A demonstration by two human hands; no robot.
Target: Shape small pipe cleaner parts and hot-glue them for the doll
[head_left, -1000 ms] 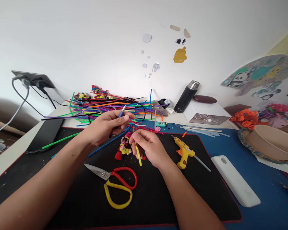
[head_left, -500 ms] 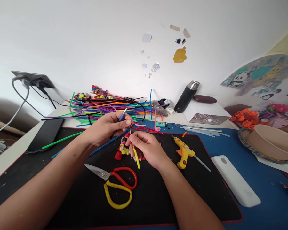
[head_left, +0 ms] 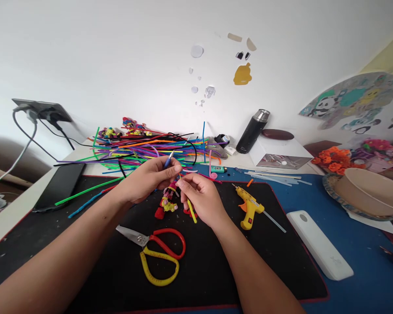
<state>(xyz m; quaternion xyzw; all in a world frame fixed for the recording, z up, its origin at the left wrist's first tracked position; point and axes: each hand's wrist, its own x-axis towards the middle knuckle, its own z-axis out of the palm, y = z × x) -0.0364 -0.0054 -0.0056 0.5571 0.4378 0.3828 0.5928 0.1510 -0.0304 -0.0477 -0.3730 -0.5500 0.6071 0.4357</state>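
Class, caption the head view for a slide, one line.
Left hand and right hand pinch a yellow strip above a mat with scissors and glue gun.

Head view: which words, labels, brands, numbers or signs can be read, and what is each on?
None can be read.
Scissors: tiny marks near the joint and along one handle, too small.
White case: faint mark toward its near end, too blurred.
Black flask: small pale marks, too small.
Glue gun: marks, possibly lettering, cannot tell.
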